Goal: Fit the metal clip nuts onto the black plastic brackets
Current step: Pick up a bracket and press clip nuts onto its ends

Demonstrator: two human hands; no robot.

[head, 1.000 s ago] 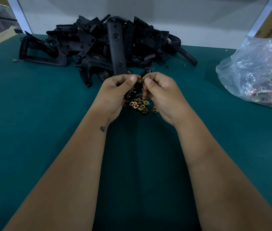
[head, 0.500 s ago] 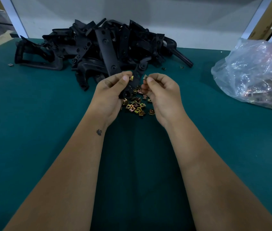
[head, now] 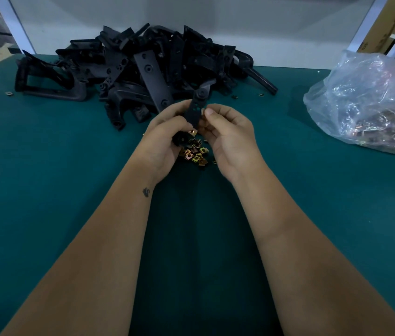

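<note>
Over green table (head: 46, 190), my L hand (head: 165, 139) grips black bracket (head: 195, 110) w/ one clip nut (head: 193, 132) fitted; R fingertips (head: 209, 112) pinch another nut beside it, above loose nuts (head: 195, 155).

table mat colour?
Teal green mat, head view.

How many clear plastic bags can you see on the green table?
1. The clear plastic bag sits at the right edge of the green table, right of the bracket pile. Its right side is cropped, so others may lie out of view.
</note>
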